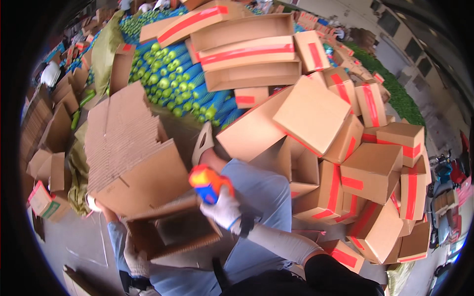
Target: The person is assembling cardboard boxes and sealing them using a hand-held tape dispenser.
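Note:
My right hand [222, 209], in a white glove, is closed around an orange and blue tape dispenser [210, 185]. It hangs just above the right end of an unfolded cardboard box [173, 210]. This box rests between my legs, and its brown walls frame a hollow middle through which a dark grey surface shows. At the box's left end, my gloved left hand [136, 259] grips the cardboard wall, its fingers partly hidden. Directly beyond the box stands a stack of flattened cardboard boxes [123, 143], their edges forming ridges.
Cardboard boxes with red tape [373, 170] are heaped on the right. Long open boxes [247, 52] lie on top of blue-netted green round produce [170, 81]. At the left are more boxes [54, 130] and a green-yellow sack [106, 54]. People work far off.

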Motion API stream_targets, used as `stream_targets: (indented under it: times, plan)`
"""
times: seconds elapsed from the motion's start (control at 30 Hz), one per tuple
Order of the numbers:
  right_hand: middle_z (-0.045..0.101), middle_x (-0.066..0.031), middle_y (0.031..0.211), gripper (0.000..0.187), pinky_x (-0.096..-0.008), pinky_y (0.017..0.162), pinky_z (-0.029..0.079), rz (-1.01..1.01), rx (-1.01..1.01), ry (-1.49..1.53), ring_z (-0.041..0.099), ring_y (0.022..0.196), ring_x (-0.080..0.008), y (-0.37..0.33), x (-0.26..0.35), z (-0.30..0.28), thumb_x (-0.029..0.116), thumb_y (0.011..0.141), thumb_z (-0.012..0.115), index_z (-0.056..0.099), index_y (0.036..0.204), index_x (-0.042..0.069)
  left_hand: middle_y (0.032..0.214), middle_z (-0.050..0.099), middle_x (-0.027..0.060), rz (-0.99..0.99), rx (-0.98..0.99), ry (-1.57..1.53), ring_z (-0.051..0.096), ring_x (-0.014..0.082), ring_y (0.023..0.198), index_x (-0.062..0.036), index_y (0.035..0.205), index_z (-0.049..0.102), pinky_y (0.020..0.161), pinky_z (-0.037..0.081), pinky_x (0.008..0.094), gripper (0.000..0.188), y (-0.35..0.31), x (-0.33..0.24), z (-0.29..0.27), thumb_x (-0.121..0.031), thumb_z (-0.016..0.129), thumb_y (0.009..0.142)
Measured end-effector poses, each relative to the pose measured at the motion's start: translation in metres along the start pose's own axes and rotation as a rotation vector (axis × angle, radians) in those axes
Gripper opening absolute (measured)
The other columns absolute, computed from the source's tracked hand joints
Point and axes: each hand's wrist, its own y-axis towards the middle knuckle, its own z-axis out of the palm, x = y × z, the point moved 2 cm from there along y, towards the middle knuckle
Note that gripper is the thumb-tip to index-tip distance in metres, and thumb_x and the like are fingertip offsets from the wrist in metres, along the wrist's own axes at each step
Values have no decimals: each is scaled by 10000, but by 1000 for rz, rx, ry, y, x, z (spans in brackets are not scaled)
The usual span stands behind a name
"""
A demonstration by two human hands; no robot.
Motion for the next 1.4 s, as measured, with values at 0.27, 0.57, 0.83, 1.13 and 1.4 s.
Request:
stream_targets:
  times: [0.27,0.57,0.83,1.13,1.4]
  plan:
    - [680,-58,936,428,-344,783,532,-139,-99,342,660,849,-184,40,-3,-2,219,754,832,620,1080,41,976,676,169,-148,71,1391,710,342,807,-59,1339,402,641,555,451,536,66,-31,34,-55,579,834]
    - [690,-76,1002,614,-299,734,552,-137,471,981,677,845,-169,-1,-38,-92,371,789,816,583,1190,-32,1112,616,200,-102,212,1495,692,343,913,-4,1402,355,733,571,456,657,66,-31,37,-86,615,805]
    - [670,-51,1015,693,-285,714,528,-119,930,763,641,851,-135,31,14,-16,372,746,862,573,1261,9,1053,627,188,-187,184,1422,702,350,884,-40,1271,490,735,586,431,485,86,-28,78,-67,616,803]
    - [681,-90,1128,780,-344,823,573,60,556,1306,685,971,-208,52,-84,4,476,751,827,535,1286,-12,660,505,107,-81,-68,634,516,292,593,-77,827,487,574,456,363,202,41,-19,70,-47,661,728]
    - [668,-78,1169,853,-336,929,526,-50,771,1202,660,1054,-195,46,-61,13,491,689,869,540,1289,-19,741,634,136,-219,516,917,656,347,763,-76,816,574,673,499,444,262,99,-30,56,-307,691,781]
